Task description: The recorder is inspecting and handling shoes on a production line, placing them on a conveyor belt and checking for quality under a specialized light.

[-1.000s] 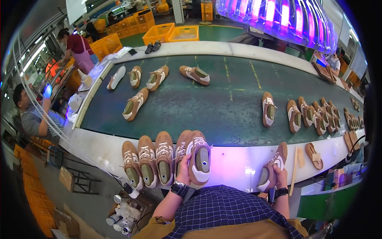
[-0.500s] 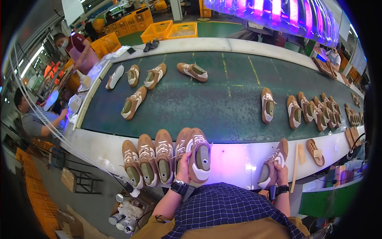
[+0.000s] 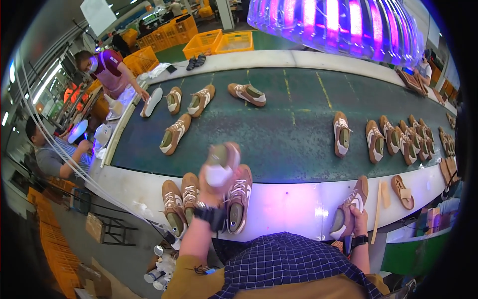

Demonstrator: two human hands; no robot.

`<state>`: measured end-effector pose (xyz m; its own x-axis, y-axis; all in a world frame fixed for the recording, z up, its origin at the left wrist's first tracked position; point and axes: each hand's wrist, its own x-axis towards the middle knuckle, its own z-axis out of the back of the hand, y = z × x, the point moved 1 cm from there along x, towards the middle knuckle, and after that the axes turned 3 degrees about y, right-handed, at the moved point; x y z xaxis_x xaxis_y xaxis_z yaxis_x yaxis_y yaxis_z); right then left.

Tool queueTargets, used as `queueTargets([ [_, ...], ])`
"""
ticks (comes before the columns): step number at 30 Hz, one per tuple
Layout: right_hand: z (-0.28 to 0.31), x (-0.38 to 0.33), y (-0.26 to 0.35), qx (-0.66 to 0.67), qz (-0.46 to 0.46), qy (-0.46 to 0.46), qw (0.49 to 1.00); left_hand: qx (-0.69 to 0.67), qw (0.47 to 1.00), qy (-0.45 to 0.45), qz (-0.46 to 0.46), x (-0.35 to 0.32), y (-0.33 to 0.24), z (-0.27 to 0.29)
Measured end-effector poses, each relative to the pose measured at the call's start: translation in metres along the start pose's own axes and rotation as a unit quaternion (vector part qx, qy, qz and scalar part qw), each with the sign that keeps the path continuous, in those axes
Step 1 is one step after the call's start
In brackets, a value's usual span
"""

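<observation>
My left hand [image 3: 211,189] is closed round a brown suede sneaker [image 3: 222,164] with a white heel. That shoe is blurred, held up over the near edge of the green belt. Below it, similar sneakers stand in a row on the white ledge; one with white laces [image 3: 239,199] is just right of my wrist, another [image 3: 174,207] at the row's left end. My left forearm partly covers the middle of the row. At the right, my right hand [image 3: 359,220] grips a brown sneaker [image 3: 352,207], its toe pointing away over the ledge.
More sneakers lie on the green belt [image 3: 259,144], with a cluster [image 3: 408,139] at the right. A tan sole-shaped piece [image 3: 402,192] and a thin strip [image 3: 376,212] rest on the ledge. A lit purple cover [image 3: 338,25] hangs above. A co-worker's hand [image 3: 143,94] touches a pale-soled shoe.
My left hand has lifted its sneaker up and leftward, away from the row's right end. My right hand stays on its shoe. The far-left co-worker has reached out to the pale-soled shoe.
</observation>
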<state>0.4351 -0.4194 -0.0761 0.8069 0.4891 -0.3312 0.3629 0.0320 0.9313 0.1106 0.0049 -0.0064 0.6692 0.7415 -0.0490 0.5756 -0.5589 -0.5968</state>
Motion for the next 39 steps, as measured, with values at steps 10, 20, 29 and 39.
queueTargets([
  [10,0.006,0.003,-0.006,-0.027,0.005,-0.037,0.999,-0.044,0.973,-0.224,0.045,0.003,0.004,0.048],
  [20,0.005,0.004,-0.006,-0.021,0.005,-0.031,0.999,0.511,0.848,-0.134,-0.024,-0.083,0.071,0.0],
  [29,0.013,0.01,-0.012,-0.008,-0.003,-0.038,0.999,0.768,0.618,-0.14,-0.097,-0.127,0.08,0.01],
  [39,0.013,0.011,-0.012,-0.011,0.006,-0.054,0.998,0.778,0.606,-0.163,-0.022,-0.131,0.1,0.009],
])
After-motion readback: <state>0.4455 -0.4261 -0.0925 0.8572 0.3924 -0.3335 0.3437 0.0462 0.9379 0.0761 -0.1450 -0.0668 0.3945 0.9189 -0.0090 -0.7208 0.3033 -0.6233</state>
